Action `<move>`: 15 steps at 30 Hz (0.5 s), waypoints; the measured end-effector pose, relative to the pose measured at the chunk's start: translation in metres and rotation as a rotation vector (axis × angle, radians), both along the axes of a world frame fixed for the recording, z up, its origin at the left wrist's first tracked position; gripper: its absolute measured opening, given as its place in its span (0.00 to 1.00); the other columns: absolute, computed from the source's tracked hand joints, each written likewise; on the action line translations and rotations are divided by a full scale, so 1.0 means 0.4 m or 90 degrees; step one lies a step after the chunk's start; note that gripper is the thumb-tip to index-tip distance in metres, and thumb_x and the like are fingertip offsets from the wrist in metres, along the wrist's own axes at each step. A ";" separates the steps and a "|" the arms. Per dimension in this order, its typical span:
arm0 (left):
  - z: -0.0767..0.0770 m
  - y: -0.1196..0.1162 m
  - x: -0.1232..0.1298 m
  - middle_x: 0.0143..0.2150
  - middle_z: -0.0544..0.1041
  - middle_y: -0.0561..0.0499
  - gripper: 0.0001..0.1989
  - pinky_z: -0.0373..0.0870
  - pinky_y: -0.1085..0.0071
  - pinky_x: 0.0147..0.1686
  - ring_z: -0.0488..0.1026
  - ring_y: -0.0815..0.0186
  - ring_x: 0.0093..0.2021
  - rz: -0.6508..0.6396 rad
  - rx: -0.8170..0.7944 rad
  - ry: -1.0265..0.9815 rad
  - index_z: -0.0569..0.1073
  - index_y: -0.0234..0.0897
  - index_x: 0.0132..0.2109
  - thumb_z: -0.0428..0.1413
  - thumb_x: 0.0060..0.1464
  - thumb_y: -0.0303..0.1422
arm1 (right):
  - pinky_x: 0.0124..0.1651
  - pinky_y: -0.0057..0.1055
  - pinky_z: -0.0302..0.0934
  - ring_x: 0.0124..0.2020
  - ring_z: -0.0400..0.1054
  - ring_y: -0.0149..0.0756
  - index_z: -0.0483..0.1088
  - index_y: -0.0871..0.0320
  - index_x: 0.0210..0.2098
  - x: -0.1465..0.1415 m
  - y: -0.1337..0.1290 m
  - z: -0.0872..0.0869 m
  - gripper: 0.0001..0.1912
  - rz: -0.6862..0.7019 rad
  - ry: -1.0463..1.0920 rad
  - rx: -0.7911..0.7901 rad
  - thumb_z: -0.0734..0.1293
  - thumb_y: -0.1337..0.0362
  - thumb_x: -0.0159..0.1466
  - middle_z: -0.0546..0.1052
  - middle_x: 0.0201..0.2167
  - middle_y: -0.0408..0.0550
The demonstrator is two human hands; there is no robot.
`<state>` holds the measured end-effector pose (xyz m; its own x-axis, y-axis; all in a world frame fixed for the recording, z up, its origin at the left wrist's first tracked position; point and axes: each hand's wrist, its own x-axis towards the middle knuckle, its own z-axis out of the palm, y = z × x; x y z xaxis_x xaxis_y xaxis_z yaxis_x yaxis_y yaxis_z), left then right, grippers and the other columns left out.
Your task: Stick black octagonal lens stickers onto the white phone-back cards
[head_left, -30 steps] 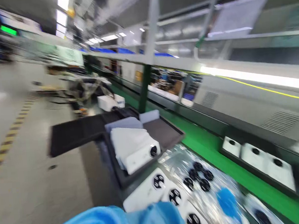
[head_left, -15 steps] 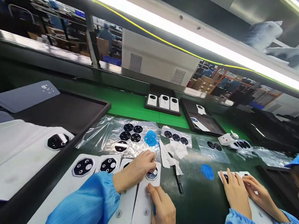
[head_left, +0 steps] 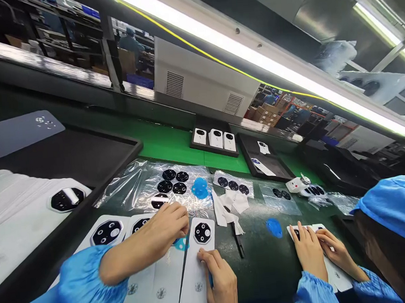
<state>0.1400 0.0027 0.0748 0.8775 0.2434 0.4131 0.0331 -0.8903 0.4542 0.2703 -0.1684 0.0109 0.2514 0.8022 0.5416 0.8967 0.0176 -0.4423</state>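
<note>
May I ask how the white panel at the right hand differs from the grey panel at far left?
The white panel carries a black octagon; the grey panel shows pale marks. The right hand touches the white panel; no hand touches the grey panel. Both have rounded corners.

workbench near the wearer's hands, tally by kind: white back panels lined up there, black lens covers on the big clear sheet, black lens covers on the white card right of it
White back panels: 4
Black lens covers on clear sheet: 5
Black lens covers on white card: 3
Total: 12
</note>
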 end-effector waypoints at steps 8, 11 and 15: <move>-0.003 -0.154 -0.060 0.44 0.74 0.48 0.08 0.67 0.71 0.46 0.69 0.63 0.49 -0.111 -0.149 -0.138 0.67 0.40 0.38 0.45 0.62 0.24 | 0.44 0.38 0.68 0.43 0.71 0.39 0.70 0.58 0.48 0.117 -0.076 0.121 0.15 0.023 0.345 -0.116 0.64 0.56 0.67 0.73 0.47 0.47; -0.019 -0.183 -0.055 0.42 0.77 0.48 0.08 0.69 0.73 0.47 0.72 0.65 0.48 -0.089 -0.134 -0.251 0.67 0.40 0.40 0.43 0.66 0.29 | 0.46 0.38 0.68 0.45 0.70 0.37 0.69 0.54 0.49 0.256 -0.100 0.204 0.13 -0.024 0.369 -0.125 0.63 0.57 0.67 0.72 0.50 0.49; -0.032 -0.198 -0.061 0.34 0.78 0.51 0.12 0.70 0.76 0.47 0.76 0.69 0.40 -0.048 -0.076 -0.369 0.67 0.38 0.43 0.39 0.68 0.32 | 0.31 0.32 0.69 0.38 0.73 0.40 0.73 0.48 0.39 0.393 -0.124 0.269 0.10 -0.082 0.413 -0.161 0.66 0.51 0.62 0.77 0.37 0.44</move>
